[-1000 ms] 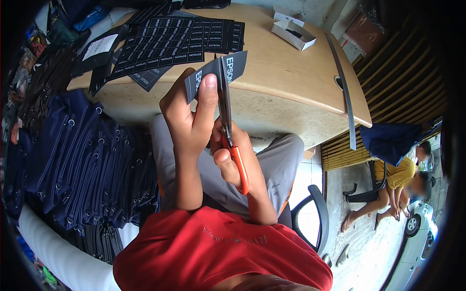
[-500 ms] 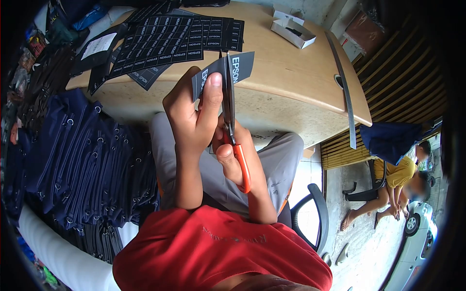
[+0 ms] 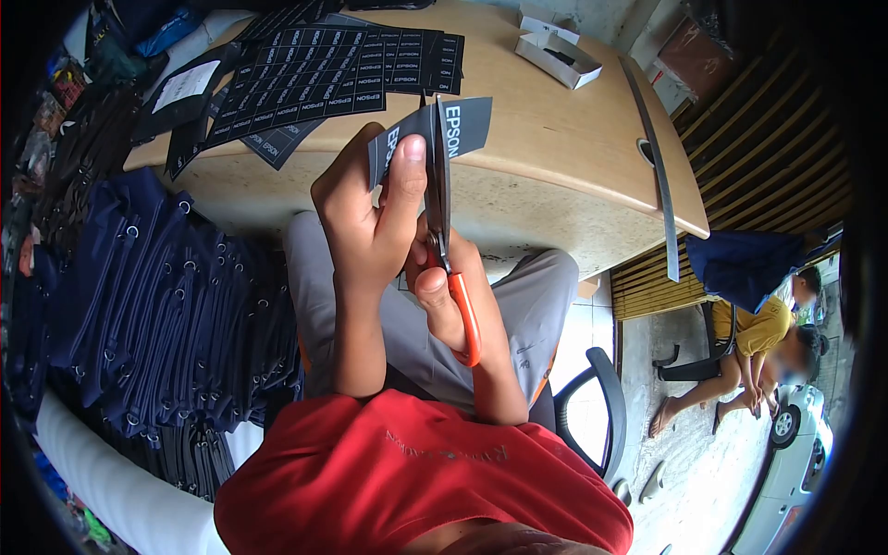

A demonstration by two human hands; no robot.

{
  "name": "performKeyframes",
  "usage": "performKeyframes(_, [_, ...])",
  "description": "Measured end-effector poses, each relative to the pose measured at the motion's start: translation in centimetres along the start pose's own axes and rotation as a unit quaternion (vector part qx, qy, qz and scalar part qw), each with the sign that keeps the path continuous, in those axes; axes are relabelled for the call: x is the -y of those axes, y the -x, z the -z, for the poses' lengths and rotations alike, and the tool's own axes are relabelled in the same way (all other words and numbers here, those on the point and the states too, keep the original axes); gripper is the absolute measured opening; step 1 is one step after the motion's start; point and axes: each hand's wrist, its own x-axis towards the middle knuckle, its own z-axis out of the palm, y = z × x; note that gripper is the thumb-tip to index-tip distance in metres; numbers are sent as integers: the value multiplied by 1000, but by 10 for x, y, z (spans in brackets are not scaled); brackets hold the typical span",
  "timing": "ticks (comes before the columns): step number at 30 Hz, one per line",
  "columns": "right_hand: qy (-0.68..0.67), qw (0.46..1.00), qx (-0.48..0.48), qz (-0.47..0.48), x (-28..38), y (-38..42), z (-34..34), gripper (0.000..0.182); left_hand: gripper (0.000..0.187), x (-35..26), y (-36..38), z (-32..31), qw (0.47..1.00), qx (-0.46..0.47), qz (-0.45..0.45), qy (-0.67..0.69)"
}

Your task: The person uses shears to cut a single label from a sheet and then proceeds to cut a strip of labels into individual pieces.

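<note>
My left hand (image 3: pixel 375 199) pinches a small black strip (image 3: pixel 470 127) printed with white EPSON labels, thumb on its face. My right hand (image 3: pixel 444 296) is closed round the orange handles of a pair of scissors (image 3: pixel 438 185), its thumb through one loop. The blades point upward and lie across the strip between two of its printed labels, close to my left thumb. On the table beyond lie black sheets (image 3: pixel 305 79) covered in rows of the same EPSON print, overlapping one another.
A wooden table (image 3: pixel 546 139) stands before me, carrying a small white box (image 3: pixel 558 60) and a long metal ruler (image 3: pixel 652 157). Stacked navy fabric pieces (image 3: pixel 176 314) with metal rings are at my left. A person in a yellow shirt (image 3: pixel 763 328) sits off to the right.
The strip's right part has swung slightly outward to the right, beside the scissor blades. Both hands stay in nearly the same place.
</note>
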Motion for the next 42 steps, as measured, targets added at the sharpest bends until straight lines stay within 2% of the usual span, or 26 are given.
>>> performKeyframes(29, [-11,999,-1,-36,8,2,-2,61,27,-8,0,4,999,10,42,-4])
performKeyframes(32, [-10,999,-8,-36,13,-1,-6,68,27,-6,0,3,999,8,35,3])
performKeyframes(42, [0,999,-8,-35,12,0,-7,68,28,-6,1,4,999,3,44,13])
